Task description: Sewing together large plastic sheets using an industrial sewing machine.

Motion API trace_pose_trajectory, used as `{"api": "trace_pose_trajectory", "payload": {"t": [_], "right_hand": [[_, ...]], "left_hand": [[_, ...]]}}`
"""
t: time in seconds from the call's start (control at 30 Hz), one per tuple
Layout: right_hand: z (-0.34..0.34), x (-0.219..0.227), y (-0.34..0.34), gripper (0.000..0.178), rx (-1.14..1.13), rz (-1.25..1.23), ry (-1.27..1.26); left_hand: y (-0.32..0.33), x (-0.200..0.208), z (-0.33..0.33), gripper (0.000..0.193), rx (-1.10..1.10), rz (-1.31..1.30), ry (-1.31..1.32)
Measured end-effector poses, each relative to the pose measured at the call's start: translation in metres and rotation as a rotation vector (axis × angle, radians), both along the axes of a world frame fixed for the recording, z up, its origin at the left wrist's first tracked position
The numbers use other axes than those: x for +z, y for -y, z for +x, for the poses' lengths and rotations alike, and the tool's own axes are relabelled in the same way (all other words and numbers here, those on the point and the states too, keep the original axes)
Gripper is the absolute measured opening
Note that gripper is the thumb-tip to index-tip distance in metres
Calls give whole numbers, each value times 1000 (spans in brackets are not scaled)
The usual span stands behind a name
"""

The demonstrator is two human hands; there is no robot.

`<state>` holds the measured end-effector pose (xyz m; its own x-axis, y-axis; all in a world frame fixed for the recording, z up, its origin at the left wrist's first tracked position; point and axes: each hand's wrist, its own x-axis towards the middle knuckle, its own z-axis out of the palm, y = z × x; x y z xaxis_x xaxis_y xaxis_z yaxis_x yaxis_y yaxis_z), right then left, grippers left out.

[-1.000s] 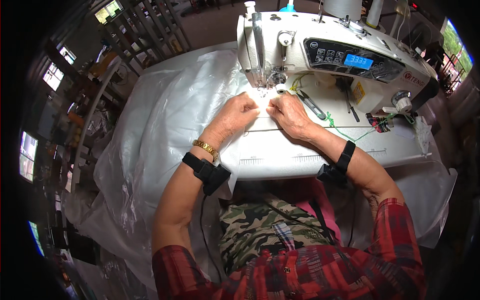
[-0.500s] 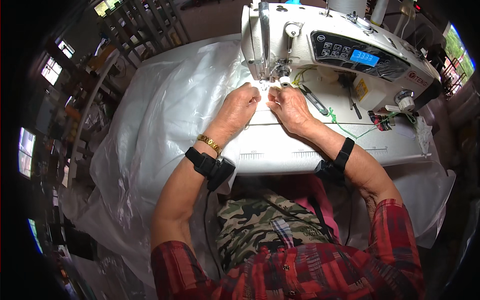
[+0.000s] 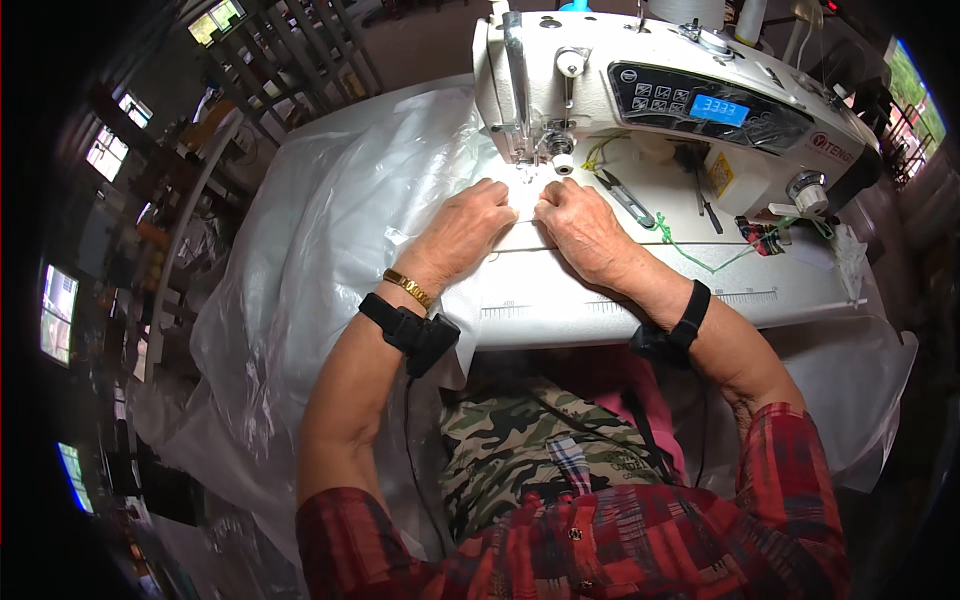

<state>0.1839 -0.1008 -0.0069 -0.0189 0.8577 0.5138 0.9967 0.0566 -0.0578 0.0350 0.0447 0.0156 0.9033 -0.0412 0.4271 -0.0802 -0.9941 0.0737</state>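
Left hand (image 3: 472, 222) and right hand (image 3: 582, 228): each grip pinched closed, contents lost in glare; translucent sheeting (image 3: 325, 225) lies left of the sewing machine (image 3: 650, 60), so I'd feed it slack, fingertips clear of the foot (image 3: 527, 173).

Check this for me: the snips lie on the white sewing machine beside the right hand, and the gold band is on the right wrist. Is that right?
Not quite: the head view shows the gold band on the left wrist. The rest stands.
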Motion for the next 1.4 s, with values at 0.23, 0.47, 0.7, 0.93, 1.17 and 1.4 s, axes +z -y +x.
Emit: {"api": "trace_pose_trajectory", "payload": {"t": [0.23,0.47,0.7,0.93,1.17,1.4], "right_hand": [[-3,0,3,14,-53,15,67],[2,-6,2,13,-61,-13,118],[4,-7,-2,13,-79,-43,45],[2,5,0,20,-135,-204,44],[0,-4,-1,21,-121,-178,51],[9,-10,8,17,-98,3,-8]], "left_hand": [[-4,-2,6,2,1,23,-1],[-10,-2,15,4,36,65,-4],[-16,-7,22,9,138,111,-56],[-19,-11,25,9,124,126,-12],[-17,-7,22,11,130,129,-64],[12,65,-1,24,100,-412,-28]]}}
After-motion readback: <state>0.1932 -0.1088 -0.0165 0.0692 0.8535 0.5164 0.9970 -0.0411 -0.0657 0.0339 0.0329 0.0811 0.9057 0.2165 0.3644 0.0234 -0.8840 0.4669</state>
